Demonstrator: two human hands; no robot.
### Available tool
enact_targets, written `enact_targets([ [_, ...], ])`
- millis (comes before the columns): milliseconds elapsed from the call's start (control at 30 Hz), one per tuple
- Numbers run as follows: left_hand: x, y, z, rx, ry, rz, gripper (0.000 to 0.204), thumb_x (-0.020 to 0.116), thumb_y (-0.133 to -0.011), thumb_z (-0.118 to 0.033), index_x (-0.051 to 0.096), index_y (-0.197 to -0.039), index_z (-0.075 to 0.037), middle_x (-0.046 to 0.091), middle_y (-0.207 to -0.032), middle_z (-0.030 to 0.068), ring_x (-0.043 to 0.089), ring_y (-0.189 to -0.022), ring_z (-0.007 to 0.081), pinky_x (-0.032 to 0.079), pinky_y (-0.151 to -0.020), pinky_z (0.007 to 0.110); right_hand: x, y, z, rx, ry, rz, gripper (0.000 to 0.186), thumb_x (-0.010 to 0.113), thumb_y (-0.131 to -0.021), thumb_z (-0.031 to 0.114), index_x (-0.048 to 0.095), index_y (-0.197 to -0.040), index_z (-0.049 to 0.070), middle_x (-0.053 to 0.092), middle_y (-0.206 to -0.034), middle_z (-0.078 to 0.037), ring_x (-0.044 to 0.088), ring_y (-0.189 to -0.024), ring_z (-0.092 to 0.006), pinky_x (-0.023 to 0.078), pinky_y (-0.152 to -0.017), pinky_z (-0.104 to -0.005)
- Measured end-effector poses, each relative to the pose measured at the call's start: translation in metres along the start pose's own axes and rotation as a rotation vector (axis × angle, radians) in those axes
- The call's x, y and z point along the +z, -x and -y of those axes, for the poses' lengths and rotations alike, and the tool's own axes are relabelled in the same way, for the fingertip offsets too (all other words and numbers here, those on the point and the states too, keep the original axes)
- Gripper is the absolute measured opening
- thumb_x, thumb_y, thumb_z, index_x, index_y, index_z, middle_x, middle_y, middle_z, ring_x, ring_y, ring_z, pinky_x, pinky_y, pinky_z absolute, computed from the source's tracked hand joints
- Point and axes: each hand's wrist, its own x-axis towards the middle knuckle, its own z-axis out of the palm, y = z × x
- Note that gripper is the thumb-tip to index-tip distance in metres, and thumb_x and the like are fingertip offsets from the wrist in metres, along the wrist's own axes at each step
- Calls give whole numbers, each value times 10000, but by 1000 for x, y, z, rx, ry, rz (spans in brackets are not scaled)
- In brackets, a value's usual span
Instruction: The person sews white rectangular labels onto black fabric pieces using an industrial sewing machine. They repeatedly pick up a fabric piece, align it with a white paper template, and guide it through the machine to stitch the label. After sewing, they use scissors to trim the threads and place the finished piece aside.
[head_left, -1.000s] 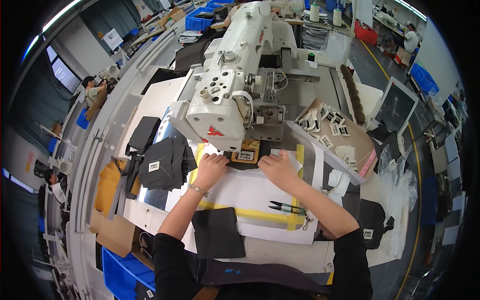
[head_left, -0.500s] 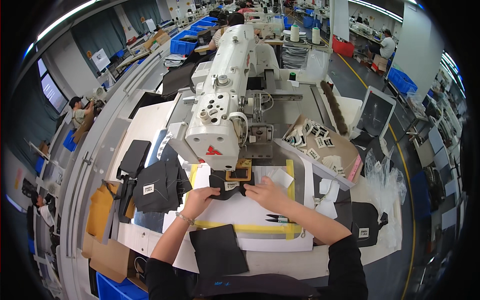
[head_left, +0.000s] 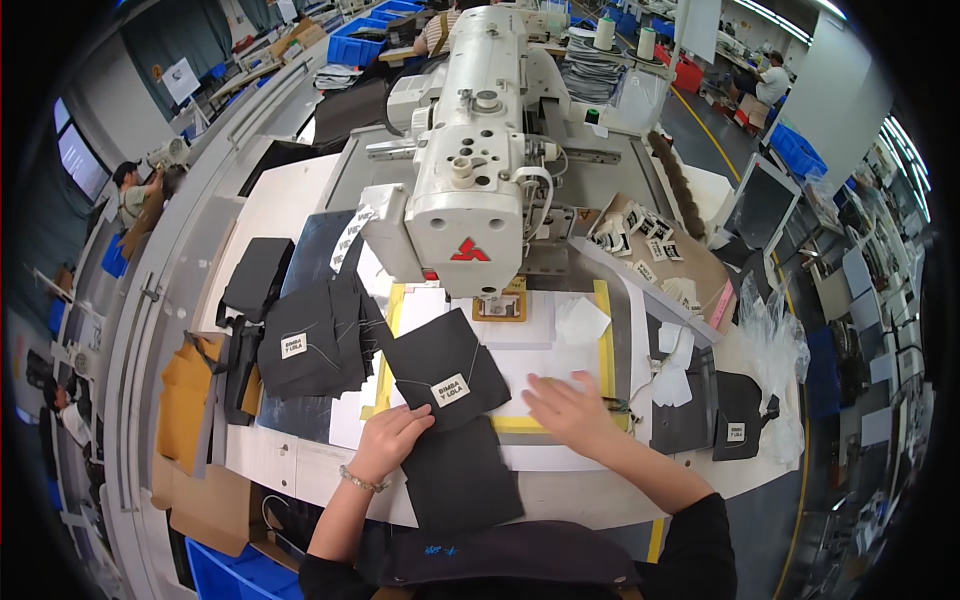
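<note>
At far left, a yellow folder (head_left: 187, 402) stands by an open cardboard box (head_left: 212, 508), with a blue crate (head_left: 235, 577) lower down beside the bench (head_left: 275, 456). A pile of black cloth pieces (head_left: 310, 345) comes next, the top one bearing a pale label. The worker's left hand (head_left: 392, 440), a bracelet at the wrist, has its fingers closed on the lower edge of a black cloth piece (head_left: 440, 350), which lies tilted in front of the sewing machine (head_left: 465, 220), its white label (head_left: 450, 389) facing up. A plain black piece (head_left: 462, 492) lies just below it, partly covered. Right of the held piece, a yellow-framed clamp (head_left: 500, 307) sits under the machine head. The right hand (head_left: 572, 412) is over white paper edged in yellow tape (head_left: 605, 352), fingers spread wide and holding nothing; whether they touch the paper cannot be told. Snips (head_left: 618, 405) show partly behind that hand. Farther right are a tray of labels (head_left: 712, 283), another labelled black piece (head_left: 737, 400), a screen (head_left: 764, 205) and clear plastic (head_left: 785, 375)
</note>
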Motion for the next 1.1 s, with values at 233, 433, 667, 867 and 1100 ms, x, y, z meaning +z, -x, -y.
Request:
enact_targets([
  [233,0,13,5,-94,-17,-10,190,669,-709,-39,687,-896,-69,712,-1039,33,676,-797,206,551,-676,319,-59,45,-4,674,1,382,399,731,-785,235,599,-1127,78,569,-1142,-79,533,-1065,-243,323,-936,-448],
  [433,1,17,6,-164,44,-3,222,661,-703,-57,698,-921,-65,707,-1051,34,666,-820,195,549,-681,311,-28,79,-4,652,4,236,340,731,-780,191,569,-1049,61,571,-931,-83,543,-900,-262,352,-874,-412],
  [667,0,17,6,-162,62,10,245,653,-702,-89,704,-940,-56,704,-1044,47,650,-801,188,543,-684,297,-44,39,-11,670,-177,390,331,612,-739,60,540,-1061,35,570,-844,-123,539,-790,-335,391,-751,-431],
  [867,1,18,8,-167,78,6,233,655,-703,-93,707,-927,-55,707,-1036,47,648,-797,180,537,-678,296,-28,46,-11,756,-100,410,259,566,-706,32,508,-958,45,557,-792,-153,534,-716,-375,394,-675,-449],
  [1100,0,16,14,-125,90,12,244,659,-703,-92,712,-939,-64,710,-1041,47,654,-776,177,542,-690,286,-33,14,-20,708,-295,201,211,542,-716,4,475,-912,45,534,-776,-143,501,-689,-368,384,-649,-447],
])
